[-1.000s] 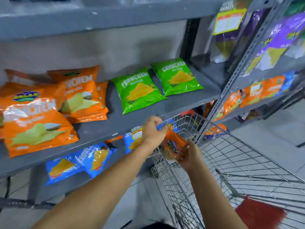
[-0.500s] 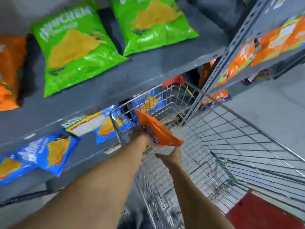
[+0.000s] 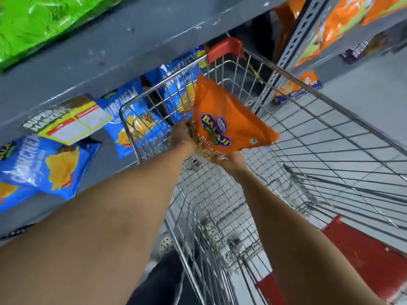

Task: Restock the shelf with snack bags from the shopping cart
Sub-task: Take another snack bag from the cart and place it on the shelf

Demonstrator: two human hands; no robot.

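An orange snack bag with a purple logo is held tilted above the wire shopping cart. My left hand grips the bag's left lower edge. My right hand holds it from underneath at the bottom. The cart's basket shows no other bags inside. The grey shelf runs across the top left, just beyond the cart's far rim.
Blue snack bags lie on the lower shelf level behind the cart, with a price label hanging from the shelf edge. Green bags lie on the upper level. A second rack with orange bags stands at right. The cart's red seat flap is near me.
The view has tipped down and closer to the cart. The orange bag has risen out of the cart, held in both hands, and now shows its front face.
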